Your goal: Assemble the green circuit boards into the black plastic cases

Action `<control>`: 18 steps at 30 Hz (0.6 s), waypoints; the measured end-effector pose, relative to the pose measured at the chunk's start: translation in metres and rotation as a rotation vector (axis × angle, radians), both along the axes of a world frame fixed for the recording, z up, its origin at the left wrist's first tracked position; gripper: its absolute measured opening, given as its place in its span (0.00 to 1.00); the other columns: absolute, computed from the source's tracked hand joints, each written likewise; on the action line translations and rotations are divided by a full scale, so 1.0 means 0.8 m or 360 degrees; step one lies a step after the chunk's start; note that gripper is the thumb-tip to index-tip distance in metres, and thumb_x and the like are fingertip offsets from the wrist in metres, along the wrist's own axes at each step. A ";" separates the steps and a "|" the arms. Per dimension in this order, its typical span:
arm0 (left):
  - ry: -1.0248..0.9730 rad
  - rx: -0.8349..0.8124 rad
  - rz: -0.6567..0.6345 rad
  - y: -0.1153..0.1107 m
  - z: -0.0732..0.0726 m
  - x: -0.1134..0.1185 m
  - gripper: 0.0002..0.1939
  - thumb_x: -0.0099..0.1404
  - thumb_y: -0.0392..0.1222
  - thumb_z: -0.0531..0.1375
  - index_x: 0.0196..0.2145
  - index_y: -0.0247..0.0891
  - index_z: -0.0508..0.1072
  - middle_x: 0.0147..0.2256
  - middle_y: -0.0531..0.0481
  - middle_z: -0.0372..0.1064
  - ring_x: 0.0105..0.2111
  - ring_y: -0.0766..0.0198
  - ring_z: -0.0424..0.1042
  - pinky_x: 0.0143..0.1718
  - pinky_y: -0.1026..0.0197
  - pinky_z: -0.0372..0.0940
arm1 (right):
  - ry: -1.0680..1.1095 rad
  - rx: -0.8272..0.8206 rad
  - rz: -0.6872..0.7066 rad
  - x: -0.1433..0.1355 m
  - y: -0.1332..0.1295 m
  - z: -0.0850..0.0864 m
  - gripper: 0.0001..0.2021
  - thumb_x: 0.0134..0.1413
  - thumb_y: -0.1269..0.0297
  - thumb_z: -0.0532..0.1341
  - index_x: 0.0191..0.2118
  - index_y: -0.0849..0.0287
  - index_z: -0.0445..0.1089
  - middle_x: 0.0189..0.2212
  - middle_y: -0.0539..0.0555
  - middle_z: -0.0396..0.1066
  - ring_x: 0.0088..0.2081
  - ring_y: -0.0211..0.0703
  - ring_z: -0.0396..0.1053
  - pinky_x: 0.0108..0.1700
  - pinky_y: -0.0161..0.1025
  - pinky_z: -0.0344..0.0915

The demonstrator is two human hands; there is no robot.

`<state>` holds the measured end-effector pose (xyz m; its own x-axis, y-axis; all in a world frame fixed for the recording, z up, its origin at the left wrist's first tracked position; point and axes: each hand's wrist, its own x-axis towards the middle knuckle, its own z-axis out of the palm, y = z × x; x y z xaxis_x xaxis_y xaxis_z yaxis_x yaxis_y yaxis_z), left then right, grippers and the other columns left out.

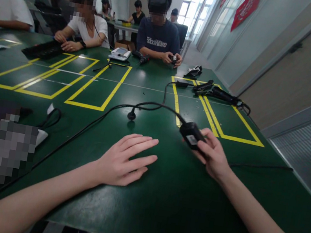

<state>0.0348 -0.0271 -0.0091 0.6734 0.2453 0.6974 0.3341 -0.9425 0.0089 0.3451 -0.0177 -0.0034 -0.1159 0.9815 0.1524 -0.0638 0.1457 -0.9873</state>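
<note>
Power brick, a hard black block that looks dense for its size, lies on the green tabletop under the curled fingers of the right hand, its springy cord trailing off, while the left hand rests flat and empty; best gripped across its sides.

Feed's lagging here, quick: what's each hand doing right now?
Left hand: open, flat on the green table, holding nothing.
Right hand: closed on the black power adapter.
</note>
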 end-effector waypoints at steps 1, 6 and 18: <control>0.0043 -0.0037 -0.0037 0.001 -0.001 0.000 0.17 0.71 0.35 0.60 0.57 0.38 0.72 0.65 0.36 0.67 0.64 0.50 0.67 0.63 0.46 0.67 | 0.0094 0.0009 -0.0136 0.010 0.005 0.004 0.23 0.48 0.47 0.74 0.33 0.52 0.61 0.27 0.45 0.73 0.14 0.28 0.47 0.15 0.30 0.41; 0.0312 -0.0322 -0.0109 0.009 -0.012 0.000 0.12 0.75 0.38 0.57 0.53 0.37 0.76 0.64 0.36 0.68 0.63 0.51 0.69 0.62 0.48 0.69 | 0.0427 0.0094 -0.0568 0.063 0.026 0.021 0.20 0.46 0.53 0.72 0.29 0.54 0.60 0.32 0.49 0.78 0.14 0.26 0.43 0.16 0.30 0.45; 0.0475 -0.0622 -0.0119 0.015 -0.024 -0.003 0.12 0.75 0.41 0.58 0.51 0.38 0.77 0.61 0.39 0.71 0.59 0.50 0.72 0.60 0.47 0.69 | 0.0677 -0.0062 -0.1193 0.159 0.049 0.018 0.18 0.68 0.50 0.59 0.34 0.61 0.70 0.28 0.51 0.71 0.15 0.24 0.42 0.15 0.27 0.44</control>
<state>0.0323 -0.0154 -0.0284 0.8554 0.3933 0.3369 0.3075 -0.9092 0.2807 0.4724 0.0215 0.0107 0.6241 0.7813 0.0004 -0.3299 0.2639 -0.9064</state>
